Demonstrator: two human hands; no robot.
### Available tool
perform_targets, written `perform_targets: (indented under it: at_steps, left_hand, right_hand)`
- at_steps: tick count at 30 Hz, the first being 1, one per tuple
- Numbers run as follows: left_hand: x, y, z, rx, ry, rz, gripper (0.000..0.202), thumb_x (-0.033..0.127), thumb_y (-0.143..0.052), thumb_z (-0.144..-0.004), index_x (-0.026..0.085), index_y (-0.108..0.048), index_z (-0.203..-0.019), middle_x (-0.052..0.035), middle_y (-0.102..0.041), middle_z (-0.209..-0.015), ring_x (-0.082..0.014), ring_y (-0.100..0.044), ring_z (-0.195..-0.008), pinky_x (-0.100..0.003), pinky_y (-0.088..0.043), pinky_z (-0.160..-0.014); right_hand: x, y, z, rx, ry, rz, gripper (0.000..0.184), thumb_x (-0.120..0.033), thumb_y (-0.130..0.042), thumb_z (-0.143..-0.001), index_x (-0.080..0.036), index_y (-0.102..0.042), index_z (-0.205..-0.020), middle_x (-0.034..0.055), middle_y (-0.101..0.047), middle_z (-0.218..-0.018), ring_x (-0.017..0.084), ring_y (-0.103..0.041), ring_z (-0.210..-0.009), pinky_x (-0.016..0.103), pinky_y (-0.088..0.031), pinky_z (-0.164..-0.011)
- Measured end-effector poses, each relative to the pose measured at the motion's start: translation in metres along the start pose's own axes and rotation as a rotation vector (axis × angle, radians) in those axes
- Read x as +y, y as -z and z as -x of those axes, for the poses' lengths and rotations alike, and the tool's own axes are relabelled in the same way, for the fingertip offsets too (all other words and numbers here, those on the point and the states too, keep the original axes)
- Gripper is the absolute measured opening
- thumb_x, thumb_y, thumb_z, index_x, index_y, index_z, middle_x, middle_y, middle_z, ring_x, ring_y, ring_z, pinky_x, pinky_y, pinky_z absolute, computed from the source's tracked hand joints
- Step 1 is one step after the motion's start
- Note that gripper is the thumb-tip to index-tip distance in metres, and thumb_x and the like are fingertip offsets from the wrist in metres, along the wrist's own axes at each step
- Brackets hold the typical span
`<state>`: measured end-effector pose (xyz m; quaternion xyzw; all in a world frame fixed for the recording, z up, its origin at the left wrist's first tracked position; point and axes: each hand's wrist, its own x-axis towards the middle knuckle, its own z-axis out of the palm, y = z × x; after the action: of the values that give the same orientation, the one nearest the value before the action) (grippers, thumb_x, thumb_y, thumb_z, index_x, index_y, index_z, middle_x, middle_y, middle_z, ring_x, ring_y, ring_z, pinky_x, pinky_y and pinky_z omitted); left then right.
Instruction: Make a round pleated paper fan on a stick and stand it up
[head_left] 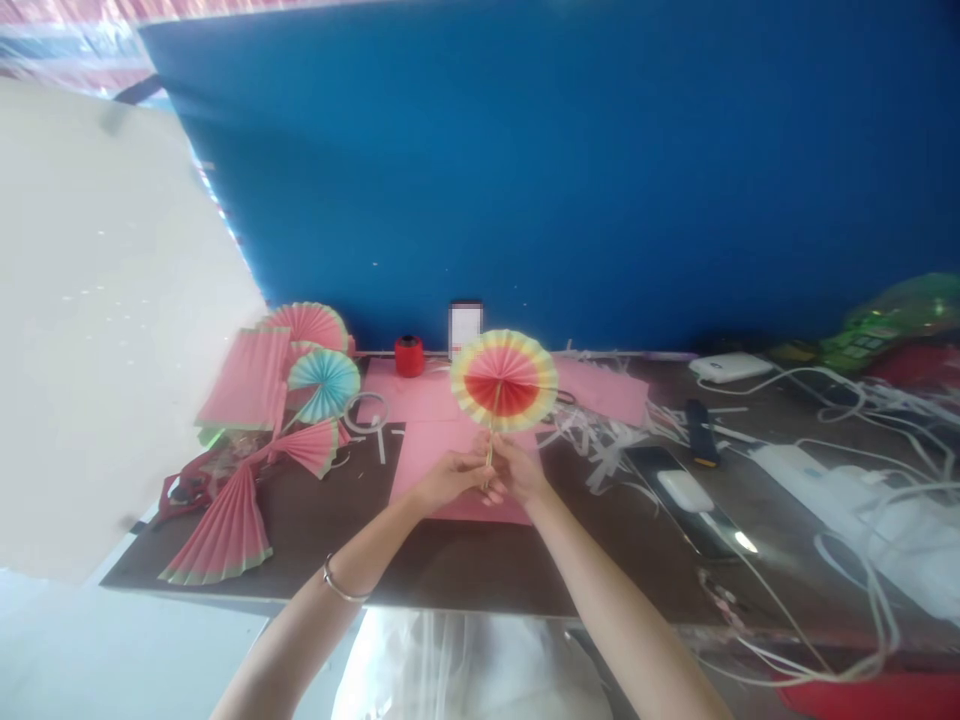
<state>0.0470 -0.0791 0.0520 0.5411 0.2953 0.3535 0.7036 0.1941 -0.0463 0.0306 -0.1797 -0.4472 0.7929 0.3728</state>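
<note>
A round pleated paper fan (503, 381), red in the middle with yellow and pale green rim, stands upright on a thin wooden stick above the table. My left hand (448, 478) and my right hand (517, 470) meet at the bottom of that stick, fingers pinched closed round it. Under my hands lies a pink paper sheet (427, 450) on the dark brown table (465, 570).
Several folded pink and blue fans (289, 400) lie at the left with a red thread spool (409, 356) behind. White paper strips (600, 440), phones (686, 492), a power bank (731, 367) and many white cables (862, 500) crowd the right. A blue wall (570, 170) stands behind.
</note>
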Motion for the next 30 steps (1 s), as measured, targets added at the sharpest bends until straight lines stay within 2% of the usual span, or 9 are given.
perform_targets:
  at_steps: [6, 10, 16, 22, 24, 27, 30]
  left_hand:
    - [-0.003, 0.002, -0.001, 0.019, 0.019, 0.010, 0.042, 0.046, -0.067, -0.069, 0.008, -0.070, -0.087, -0.0131, -0.070, -0.083, -0.0183, -0.066, -0.071, -0.035, -0.053, -0.074]
    - [-0.004, 0.003, -0.001, 0.005, -0.007, 0.019, 0.036, 0.042, -0.067, -0.071, 0.009, -0.070, -0.085, -0.0109, -0.070, -0.079, -0.0165, -0.065, -0.068, -0.032, -0.052, -0.071]
    - [0.002, 0.001, 0.001, -0.021, -0.022, -0.016, 0.036, 0.043, -0.065, -0.073, 0.008, -0.069, -0.075, -0.0047, -0.062, -0.061, -0.0107, -0.057, -0.055, -0.026, -0.048, -0.062]
    - [-0.002, 0.006, -0.001, -0.025, -0.017, -0.072, 0.040, 0.047, -0.063, -0.073, 0.008, -0.067, -0.075, -0.0074, -0.064, -0.064, -0.0139, -0.060, -0.060, -0.029, -0.049, -0.066]
    - [-0.004, 0.006, -0.001, -0.022, -0.027, -0.101, 0.041, 0.047, -0.062, -0.074, 0.008, -0.068, -0.081, -0.0089, -0.066, -0.070, -0.0152, -0.061, -0.064, -0.030, -0.049, -0.068]
    - [-0.006, 0.003, -0.001, 0.089, -0.079, -0.274, 0.040, 0.045, -0.064, -0.072, 0.010, -0.068, -0.091, -0.0080, -0.068, -0.077, -0.0163, -0.061, -0.069, -0.029, -0.048, -0.068]
    - [-0.009, -0.001, 0.000, 0.260, -0.171, -0.558, 0.034, 0.044, -0.058, -0.076, 0.012, -0.068, -0.083, -0.0040, -0.067, -0.071, -0.0147, -0.059, -0.063, -0.025, -0.045, -0.061]
  right_hand:
    - [0.000, 0.001, -0.002, -0.012, 0.040, -0.033, 0.031, -0.050, -0.057, -0.078, -0.020, -0.050, -0.077, -0.0090, -0.047, -0.041, 0.008, -0.040, -0.025, 0.019, -0.036, -0.027]
    - [0.000, -0.001, -0.002, -0.010, 0.035, -0.031, 0.033, -0.052, -0.058, -0.077, -0.020, -0.049, -0.076, -0.0087, -0.050, -0.045, 0.008, -0.042, -0.025, 0.021, -0.042, -0.029]
    - [0.000, -0.002, -0.001, 0.037, 0.040, -0.028, 0.035, -0.052, -0.060, -0.075, -0.019, -0.049, -0.076, -0.0045, -0.061, -0.062, 0.009, -0.050, -0.030, 0.027, -0.049, -0.034]
    - [0.002, -0.004, 0.000, 0.061, 0.040, 0.014, 0.033, -0.052, -0.057, -0.078, -0.019, -0.052, -0.071, -0.0061, -0.051, -0.038, 0.014, -0.050, -0.029, 0.027, -0.047, -0.033]
    - [0.002, -0.005, -0.001, 0.123, 0.048, -0.010, 0.031, -0.049, -0.060, -0.076, -0.019, -0.054, -0.071, -0.0066, -0.050, -0.038, 0.012, -0.048, -0.028, 0.025, -0.044, -0.032]
    - [0.002, -0.004, -0.006, 0.315, 0.115, -0.081, 0.029, -0.041, -0.074, -0.065, -0.017, -0.057, -0.066, -0.0058, -0.055, -0.049, 0.007, -0.050, -0.036, 0.017, -0.040, -0.034]
    - [0.002, -0.001, -0.011, 0.402, 0.149, -0.128, 0.029, -0.036, -0.080, -0.057, -0.016, -0.060, -0.065, -0.0047, -0.058, -0.056, 0.005, -0.052, -0.045, 0.014, -0.039, -0.038]
